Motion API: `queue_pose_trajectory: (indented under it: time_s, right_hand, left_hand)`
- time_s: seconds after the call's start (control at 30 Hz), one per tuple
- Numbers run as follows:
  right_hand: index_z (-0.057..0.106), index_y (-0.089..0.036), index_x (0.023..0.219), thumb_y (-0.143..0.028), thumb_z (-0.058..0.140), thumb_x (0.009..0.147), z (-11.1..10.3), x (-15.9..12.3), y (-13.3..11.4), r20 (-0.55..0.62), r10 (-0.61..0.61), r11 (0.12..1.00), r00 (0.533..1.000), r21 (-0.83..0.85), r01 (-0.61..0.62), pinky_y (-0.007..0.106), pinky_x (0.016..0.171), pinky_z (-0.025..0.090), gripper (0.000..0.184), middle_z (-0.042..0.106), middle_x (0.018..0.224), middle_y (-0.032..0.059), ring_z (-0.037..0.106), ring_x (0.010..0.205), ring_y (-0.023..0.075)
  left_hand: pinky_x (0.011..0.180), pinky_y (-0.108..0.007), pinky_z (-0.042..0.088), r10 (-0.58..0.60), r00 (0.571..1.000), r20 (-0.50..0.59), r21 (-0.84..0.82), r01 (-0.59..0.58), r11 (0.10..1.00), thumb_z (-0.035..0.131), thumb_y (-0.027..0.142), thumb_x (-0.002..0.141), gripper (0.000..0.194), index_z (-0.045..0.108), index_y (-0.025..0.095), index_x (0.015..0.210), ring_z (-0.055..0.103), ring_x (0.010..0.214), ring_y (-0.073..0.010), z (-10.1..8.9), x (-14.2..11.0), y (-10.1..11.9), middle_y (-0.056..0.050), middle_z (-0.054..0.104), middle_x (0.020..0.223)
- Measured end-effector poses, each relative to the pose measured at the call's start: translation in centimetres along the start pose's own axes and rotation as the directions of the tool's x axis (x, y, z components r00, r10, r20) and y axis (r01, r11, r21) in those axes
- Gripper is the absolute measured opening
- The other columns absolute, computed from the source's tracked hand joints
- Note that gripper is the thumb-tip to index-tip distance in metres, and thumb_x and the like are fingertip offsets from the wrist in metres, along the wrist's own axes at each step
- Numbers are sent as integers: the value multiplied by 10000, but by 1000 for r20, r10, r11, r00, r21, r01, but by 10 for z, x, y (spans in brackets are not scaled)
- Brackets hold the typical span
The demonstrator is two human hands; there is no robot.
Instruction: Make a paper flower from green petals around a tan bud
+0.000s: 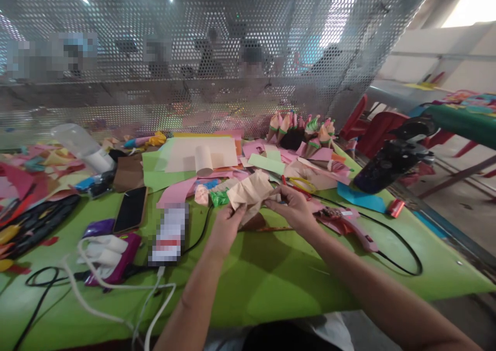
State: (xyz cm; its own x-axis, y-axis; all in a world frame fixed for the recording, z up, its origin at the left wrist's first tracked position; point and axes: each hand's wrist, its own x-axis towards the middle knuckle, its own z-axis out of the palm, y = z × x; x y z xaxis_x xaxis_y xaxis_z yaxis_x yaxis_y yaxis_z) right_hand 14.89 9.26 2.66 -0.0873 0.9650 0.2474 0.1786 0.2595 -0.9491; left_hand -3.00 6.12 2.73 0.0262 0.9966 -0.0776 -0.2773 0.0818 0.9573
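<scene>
A creased piece of beige paper (pixel 251 191) is held up between both my hands, a little above the green table. My left hand (pixel 229 226) pinches its lower left edge, thumb on top. On the other side, the fingers of my right hand (pixel 291 206) are closed on its right edge. Just left of the paper lies a scrap of shiny green wrapping (pixel 220 198). To the right of my right hand rests a pink glue gun (pixel 354 224) with a black cord. Yellow-handled scissors (pixel 303 184) lie behind that hand.
Sheets of coloured paper (pixel 170 162) spread across the back of the green table (pixel 271 284). Paper cones (pixel 306 129) stand at back right near a dark bottle (pixel 389 165). Two phones, one black (pixel 130 209), and a purple power strip (pixel 116 263) with white cables lie left.
</scene>
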Motion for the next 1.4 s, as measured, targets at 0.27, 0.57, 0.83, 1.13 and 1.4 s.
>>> queue_pose_trajectory:
  time_s: [0.27,0.57,0.83,1.13,1.4]
  right_hand:
    - [588,-222,723,-435,774,670,1,1,3,-24,22,996,999,88,-20,275,561,397,288,538,615,-29,482,592,150]
    - [550,-209,692,-457,789,619,2,2,2,-146,70,989,987,136,-50,243,525,355,352,507,585,-47,442,553,117]
    - [577,-210,714,-449,798,645,4,0,0,-86,44,990,995,136,-32,252,538,364,332,517,597,-37,454,571,128]
    - [538,-206,696,-482,870,547,5,-1,-5,-50,108,960,993,264,-91,234,511,326,457,504,584,-53,434,537,107]
    - [611,-207,797,-435,858,580,4,-1,-8,-5,84,974,996,210,-81,241,522,343,400,524,618,-44,437,562,121]
  left_hand:
    - [1020,-413,493,-63,997,33,-167,68,984,815,438,709,516,722,192,1153,646,1165,-326,1,-5,6,-88,767,1095]
    - [979,-368,517,58,968,243,-77,-40,996,894,321,627,1149,212,382,1549,617,1213,-284,2,-12,9,-94,523,1483]
    - [872,-326,527,106,992,75,213,-120,970,764,404,748,317,779,182,973,678,953,-233,-6,1,-2,-68,768,988]
    - [677,-244,534,83,990,-115,26,-81,996,843,336,611,283,667,157,742,594,657,-118,-3,4,-4,26,675,684]
    - [692,-263,557,26,991,-129,-105,-40,994,864,268,548,396,592,170,819,635,702,-127,2,1,4,20,682,729]
